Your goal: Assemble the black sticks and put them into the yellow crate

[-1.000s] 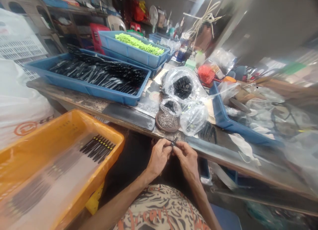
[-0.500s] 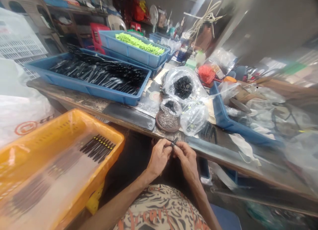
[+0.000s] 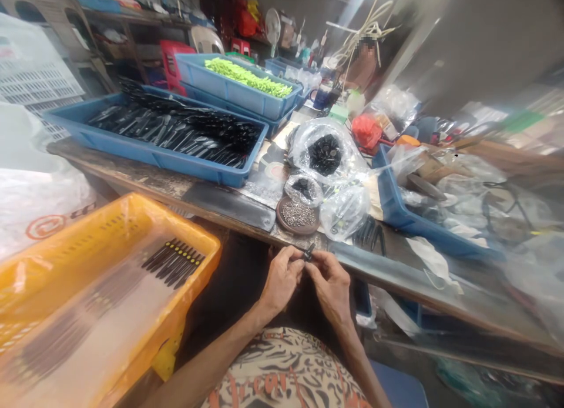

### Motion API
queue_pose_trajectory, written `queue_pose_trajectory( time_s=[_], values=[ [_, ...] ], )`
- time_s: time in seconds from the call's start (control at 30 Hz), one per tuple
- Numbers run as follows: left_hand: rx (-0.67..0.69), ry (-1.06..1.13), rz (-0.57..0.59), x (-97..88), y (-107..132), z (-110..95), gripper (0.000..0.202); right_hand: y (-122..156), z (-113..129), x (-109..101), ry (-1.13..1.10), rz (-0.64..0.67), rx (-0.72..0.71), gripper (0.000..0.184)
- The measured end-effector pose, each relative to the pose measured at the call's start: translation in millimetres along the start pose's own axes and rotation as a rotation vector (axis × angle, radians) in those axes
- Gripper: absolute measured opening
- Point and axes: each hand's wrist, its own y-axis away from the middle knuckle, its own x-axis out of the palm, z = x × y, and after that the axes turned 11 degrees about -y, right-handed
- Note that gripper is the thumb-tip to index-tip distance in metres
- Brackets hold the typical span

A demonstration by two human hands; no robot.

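At the table's front edge my left hand [image 3: 284, 277] pinches a small black part [image 3: 308, 253] between thumb and fingers. Opposite it, my right hand [image 3: 328, 278] is closed on the same part, its fingertips close to the left ones. What exactly the part is cannot be made out; a short piece sticks up from it. Just beyond my hands stands a round brown dish [image 3: 298, 216] of small silvery metal pins. Behind that dish are a small clear bag of black pieces [image 3: 304, 190] and a larger open bag of black pieces [image 3: 325, 154].
To the left, a yellow crate [image 3: 176, 220] holds rows of dark sticks with yellow dots. A blue tray [image 3: 176, 161] of black handles sits on the table, near another blue tray [image 3: 247, 96] of green pieces. At right lies a cluttered blue bin [image 3: 396, 208]. A person [image 3: 361, 67] is in the background.
My right hand has shifted very slightly around the black part, its fingers a little more bent. My left hand stays nearly still.
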Motion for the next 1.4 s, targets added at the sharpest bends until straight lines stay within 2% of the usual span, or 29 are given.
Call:
queue_pose_trajectory(
  time_s=[0.27, 0.47, 0.67, 0.97, 1.17, 1.4],
  values=[
    [-0.005, -0.013, -0.003, 1.0, 0.5, -0.2, 0.006, -1.8, 0.7, -4.0, -0.158, 0.07, 0.18, 0.026],
    [0.001, -0.013, 0.002, 1.2, 0.3, 1.0, 0.006, -0.7, 1.7, -3.7, -0.16, 0.081, 0.182, 0.024],
    [-0.003, -0.016, -0.005, 0.2, -0.3, 1.4, 0.006, -2.1, -0.6, -2.2, -0.128, 0.031, 0.17, 0.024],
    [-0.037, 0.017, -0.007, -0.2, -0.9, 2.1, 0.006, -0.1, -3.0, 0.5, 0.013, 0.002, 0.014, 0.018],
    [-0.041, 0.036, 0.0, -0.5, -1.1, 2.4, 0.007, -1.3, -0.8, -1.1, -0.085, 0.048, 0.082, 0.024],
    [-0.038, 0.019, -0.008, -0.9, -1.6, 0.9, 0.007, -2.5, -2.6, -0.2, -0.173, 0.006, 0.154, 0.027]
  ],
)
